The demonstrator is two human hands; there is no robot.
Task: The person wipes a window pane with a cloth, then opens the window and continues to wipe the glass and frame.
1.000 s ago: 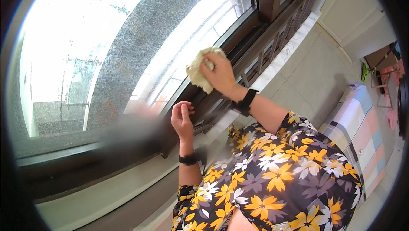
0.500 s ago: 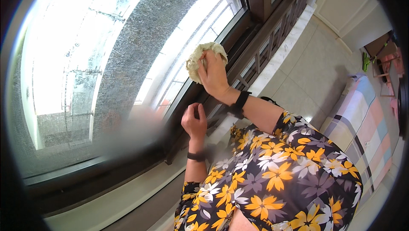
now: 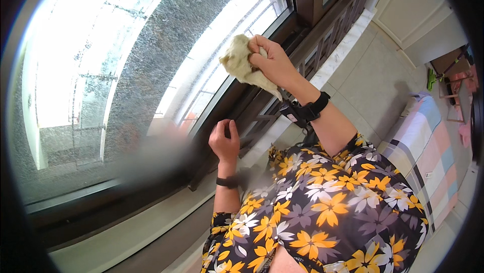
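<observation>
Your right hand [image 3: 276, 66] has fingers clenched round a bunched cream cloth [image 3: 236, 59]; speckled, dark-framed glass pane [image 3: 166, 33] looks unfinished; left hand [image 3: 225, 143]: fingers curled, can't tell if holding.

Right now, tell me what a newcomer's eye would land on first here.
Most likely the bright window pane filling the upper left. Then, above the picture's centre, the right hand gripping a crumpled pale cloth. The black top with yellow and white flowers also stands out, across the lower middle.
</observation>
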